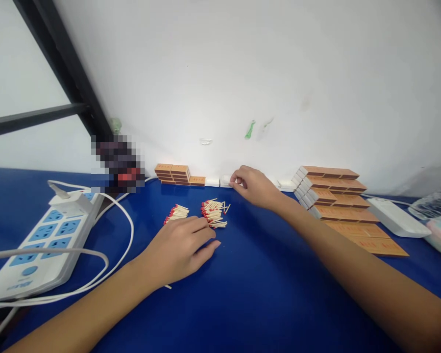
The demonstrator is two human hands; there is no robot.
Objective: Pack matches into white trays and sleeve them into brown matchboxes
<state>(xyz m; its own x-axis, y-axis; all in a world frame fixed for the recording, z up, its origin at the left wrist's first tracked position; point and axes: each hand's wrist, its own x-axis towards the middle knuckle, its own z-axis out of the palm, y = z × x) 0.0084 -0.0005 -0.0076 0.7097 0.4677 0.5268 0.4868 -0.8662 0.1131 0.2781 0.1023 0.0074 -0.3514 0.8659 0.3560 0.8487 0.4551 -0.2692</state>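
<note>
Head view: your left hand (180, 247) lies palm down on the blue table (264, 304), fingers loosely curled, just in front of the loose matches (215, 214); you cannot tell whether it pinches a match; a smaller bundle (176, 212) sits just beside its knuckles. Your right hand (256, 189) reaches to the wall, fingertips closed on the end of a white tray (226, 181) standing against it. Left of that tray, a low stack of orange matchboxes (178, 175); right of your forearm, a bigger stepped stack (332, 193); beyond it, a white adapter (397, 216). Far left, a power strip (40, 245) with white cables.
</note>
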